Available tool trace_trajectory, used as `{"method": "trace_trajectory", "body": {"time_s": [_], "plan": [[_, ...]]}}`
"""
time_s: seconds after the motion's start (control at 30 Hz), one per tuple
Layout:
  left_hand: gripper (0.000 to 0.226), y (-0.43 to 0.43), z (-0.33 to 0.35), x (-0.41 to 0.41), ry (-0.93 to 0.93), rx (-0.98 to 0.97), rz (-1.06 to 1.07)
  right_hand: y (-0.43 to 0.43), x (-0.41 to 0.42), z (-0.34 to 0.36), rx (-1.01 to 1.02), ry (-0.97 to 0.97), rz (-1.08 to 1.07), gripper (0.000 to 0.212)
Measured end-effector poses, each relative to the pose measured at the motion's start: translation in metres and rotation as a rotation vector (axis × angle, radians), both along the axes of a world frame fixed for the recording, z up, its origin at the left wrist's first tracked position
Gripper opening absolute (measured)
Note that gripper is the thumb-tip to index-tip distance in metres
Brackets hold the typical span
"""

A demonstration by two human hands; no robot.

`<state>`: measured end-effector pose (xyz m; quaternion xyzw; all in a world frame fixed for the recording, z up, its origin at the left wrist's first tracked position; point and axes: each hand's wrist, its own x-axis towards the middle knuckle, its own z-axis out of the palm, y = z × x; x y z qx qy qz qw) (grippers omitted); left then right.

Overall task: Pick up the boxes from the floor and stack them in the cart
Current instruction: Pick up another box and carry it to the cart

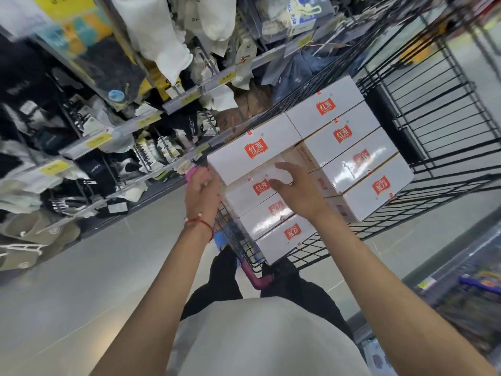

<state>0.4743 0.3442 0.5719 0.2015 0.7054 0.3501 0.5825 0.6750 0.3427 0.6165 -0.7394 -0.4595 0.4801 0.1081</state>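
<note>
Several white boxes with red logos stand stacked in a black wire cart (pixel 439 147). The near stack's top box (pixel 254 147) sits over a second box (pixel 252 191). A farther stack (pixel 349 137) lies to the right. My left hand (pixel 202 185), with a red string bracelet at the wrist, rests against the left side of the near stack, fingers curled at the edge of the top box. Over the top box's right front corner is my right hand (pixel 295 185), its fingers spread and straight.
Shelves (pixel 113 131) hung with socks, caps and clothing run along the left. The grey floor (pixel 81 280) stretches below. The cart's pink handle (pixel 260 283) is near my legs. A low display case (pixel 466 289) stands at the right.
</note>
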Motion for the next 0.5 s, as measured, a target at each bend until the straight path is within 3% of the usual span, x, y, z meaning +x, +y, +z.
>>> {"method": "trace_trajectory", "body": {"time_s": [0.27,0.5], "plan": [[0.024,-0.065,0.025,-0.028,0.056,0.096,0.013,-0.070,-0.023,0.013,0.040,0.250,-0.136,0.036],[0.022,-0.164,0.065,-0.026,0.019,0.116,0.205,-0.128,-0.038,0.017,0.074,0.344,-0.006,0.031]]}}
